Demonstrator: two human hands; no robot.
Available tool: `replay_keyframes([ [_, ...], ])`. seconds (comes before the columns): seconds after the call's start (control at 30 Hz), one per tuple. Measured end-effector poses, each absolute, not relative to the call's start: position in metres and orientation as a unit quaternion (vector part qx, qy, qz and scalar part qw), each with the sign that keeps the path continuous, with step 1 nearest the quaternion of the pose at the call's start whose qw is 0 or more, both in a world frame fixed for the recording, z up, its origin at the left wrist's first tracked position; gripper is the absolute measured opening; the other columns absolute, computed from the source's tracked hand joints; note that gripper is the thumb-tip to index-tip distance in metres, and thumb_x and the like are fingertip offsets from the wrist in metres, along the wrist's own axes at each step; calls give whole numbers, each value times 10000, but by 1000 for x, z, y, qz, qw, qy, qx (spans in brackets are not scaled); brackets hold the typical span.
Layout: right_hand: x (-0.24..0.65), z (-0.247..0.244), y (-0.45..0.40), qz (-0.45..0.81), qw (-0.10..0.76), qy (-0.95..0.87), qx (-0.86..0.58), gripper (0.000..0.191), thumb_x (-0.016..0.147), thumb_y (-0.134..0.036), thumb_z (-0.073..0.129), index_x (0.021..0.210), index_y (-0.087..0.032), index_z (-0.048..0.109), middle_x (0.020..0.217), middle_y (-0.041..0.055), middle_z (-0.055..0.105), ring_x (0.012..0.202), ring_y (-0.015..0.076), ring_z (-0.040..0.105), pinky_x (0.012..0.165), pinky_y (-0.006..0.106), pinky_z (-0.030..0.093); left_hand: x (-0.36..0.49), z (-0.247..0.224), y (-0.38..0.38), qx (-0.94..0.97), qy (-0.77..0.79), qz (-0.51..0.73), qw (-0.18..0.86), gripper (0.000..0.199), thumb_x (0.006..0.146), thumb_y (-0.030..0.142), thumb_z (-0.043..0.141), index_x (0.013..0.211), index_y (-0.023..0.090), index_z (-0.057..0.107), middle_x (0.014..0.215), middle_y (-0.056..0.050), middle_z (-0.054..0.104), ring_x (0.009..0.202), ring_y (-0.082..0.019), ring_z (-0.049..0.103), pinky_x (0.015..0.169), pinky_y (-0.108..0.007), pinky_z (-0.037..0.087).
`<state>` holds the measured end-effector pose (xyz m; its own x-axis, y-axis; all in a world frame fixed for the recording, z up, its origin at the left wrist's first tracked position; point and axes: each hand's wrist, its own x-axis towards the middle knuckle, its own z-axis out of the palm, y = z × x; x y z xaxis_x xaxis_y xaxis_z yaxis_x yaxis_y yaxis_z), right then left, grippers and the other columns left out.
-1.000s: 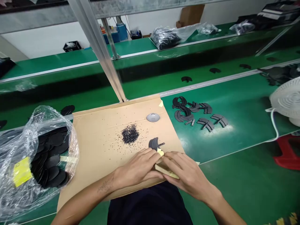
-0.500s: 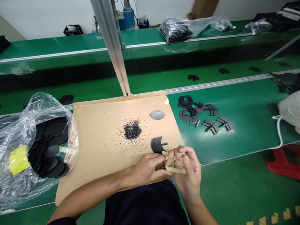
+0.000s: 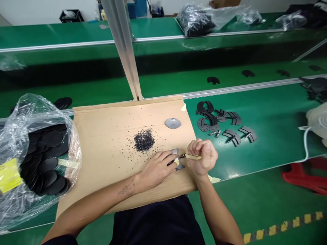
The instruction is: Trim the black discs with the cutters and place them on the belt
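Observation:
On the right side of the cardboard sheet (image 3: 102, 136), my left hand (image 3: 158, 168) presses a curved grey part (image 3: 175, 151) down, its fingers bent over it and hiding most of it. My right hand (image 3: 203, 156) is closed in a fist around a slim dark tool (image 3: 182, 156) with a tan, tape-like strip along it. The tool's tip meets the part by my left fingertips; its exact kind is unclear. Just beyond the hands lies a grey pointed-oval piece (image 3: 173, 123). A pile of small black bits (image 3: 144, 140) is left of them.
Several dark curved parts (image 3: 232, 137) rest on the green bench to the right. A clear plastic bag (image 3: 73, 136) of black discs stands at left. Behind rises a metal post (image 3: 125, 51). A white coiled object (image 3: 318, 119) sits at the right edge.
My hands have shifted from the cardboard's near edge up onto the curved part. My left hand now covers it. My right fingers went from handling the tan strip to a fist around the tool.

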<state>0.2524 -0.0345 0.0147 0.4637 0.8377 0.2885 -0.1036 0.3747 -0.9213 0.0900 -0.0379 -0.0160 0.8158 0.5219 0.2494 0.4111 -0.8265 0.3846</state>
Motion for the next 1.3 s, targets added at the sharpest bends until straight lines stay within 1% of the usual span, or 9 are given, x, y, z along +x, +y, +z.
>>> replay_keyframes([
  [0.27, 258, 8, -39, 341, 702, -430, -453, 414, 968, -501, 546, 664, -233, 464, 551, -58, 316, 440, 102, 265, 455, 271, 248, 89, -16, -33, 941, 242, 177, 156, 167, 1017, 249, 502, 1086, 179, 638, 1257, -101, 664, 1225, -241, 582, 1022, -428, 488],
  [0.4, 258, 2, -41, 360, 687, -451, -441, 393, 974, -478, 541, 674, -227, 499, 555, -49, 351, 439, 104, 290, 466, 281, 263, 88, -13, -32, 944, 239, 165, 158, 131, 1011, 212, 511, 1044, 187, 635, 1269, -80, 661, 1229, -231, 576, 1030, -408, 479],
  [0.53, 258, -3, -43, 374, 673, -470, -431, 390, 967, -458, 558, 661, -219, 513, 552, -44, 356, 452, 111, 337, 480, 290, 283, 88, -7, -28, 952, 224, 139, 153, 153, 1016, 173, 484, 1086, 174, 620, 1285, -89, 647, 1243, -229, 563, 1052, -399, 458],
  [0.67, 258, -9, -42, 359, 682, -466, -434, 387, 997, -451, 493, 683, -225, 476, 567, -50, 342, 443, 100, 287, 468, 282, 256, 89, -3, -18, 968, 178, 114, 136, 188, 1022, 161, 449, 1085, 152, 626, 1279, -115, 647, 1240, -237, 562, 1015, -392, 473],
  [0.87, 252, -17, -43, 342, 670, -499, -430, 409, 982, -475, 526, 664, -222, 468, 549, -46, 340, 462, 113, 325, 477, 295, 267, 100, -8, -1, 988, 10, 154, 21, 173, 981, 141, 503, 937, 105, 667, 1005, -152, 727, 973, -241, 663, 960, -437, 510],
  [0.93, 251, -17, -44, 335, 669, -509, -425, 414, 984, -473, 523, 661, -220, 470, 548, -44, 341, 468, 115, 328, 484, 299, 273, 103, -12, 6, 981, -36, 190, -7, 181, 966, 117, 504, 905, 100, 673, 910, -143, 736, 888, -231, 679, 907, -429, 547],
  [1.0, 250, -17, -44, 331, 672, -514, -418, 410, 988, -457, 522, 660, -217, 470, 549, -45, 341, 470, 114, 325, 489, 299, 277, 104, -16, 12, 968, -62, 242, -16, 200, 964, 95, 492, 879, 101, 673, 882, -128, 745, 842, -211, 694, 892, -406, 577],
  [1.17, 253, -17, -42, 321, 693, -510, -395, 418, 1010, -439, 493, 665, -209, 448, 560, -58, 335, 462, 95, 321, 483, 277, 293, 101, -25, 13, 943, -22, 333, 9, 151, 980, 93, 509, 960, 95, 659, 1034, -125, 758, 1003, -189, 720, 995, -367, 591],
  [1.3, 255, -21, -44, 308, 709, -509, -380, 384, 1021, -449, 491, 762, -168, 530, 609, -70, 426, 483, 69, 396, 486, 218, 375, 102, -27, 13, 941, -34, 337, 16, 133, 973, 82, 519, 947, 101, 648, 1048, -127, 759, 1026, -199, 729, 986, -373, 607],
])
